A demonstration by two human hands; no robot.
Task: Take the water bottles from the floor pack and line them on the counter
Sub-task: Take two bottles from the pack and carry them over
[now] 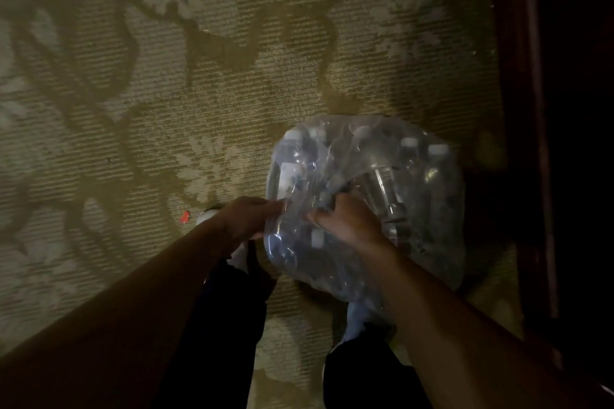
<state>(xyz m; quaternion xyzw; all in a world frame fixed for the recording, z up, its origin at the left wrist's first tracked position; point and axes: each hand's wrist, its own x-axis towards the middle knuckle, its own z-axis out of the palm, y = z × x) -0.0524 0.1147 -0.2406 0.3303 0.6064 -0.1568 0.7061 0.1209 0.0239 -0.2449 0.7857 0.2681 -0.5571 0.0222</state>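
Currently, the pack of water bottles point(365, 202) sits on the patterned carpet point(166, 93), occupying the 4 o'clock region of the head view. Clear plastic wrap point(292, 256) covers the pack and is crumpled and loose on its near side. Several white caps point(438, 149) show through the wrap along the pack's far edge, toward 12 o'clock of the pack. One clear bottle point(385, 186) lies tilted at the pack's centre, just beside the right hand.

The left hand point(246, 219) meets the pack at its 9 o'clock edge. Its fingers are pressed together and pinch a fold of the wrap; the fingertips are partly hidden behind the plastic. The right hand point(349, 219) rests on top of the pack, near its centre. Its fingers are curled into the wrap and grip a bunched portion of it; whether they also touch a bottle cannot be told, as the frame is dim and blurred there.

Both bare forearms enter from 6 to 7 o'clock and from 5 o'clock. Dark trouser legs point(219, 325) and a light shoe point(358, 319) stand at 6 o'clock, the shoe touching the near edge of the pack. A small red object point(185, 216) lies on the carpet at 9 o'clock of the left hand. Dark wooden furniture point(518, 109) runs along the 3 o'clock side, just beside the pack.
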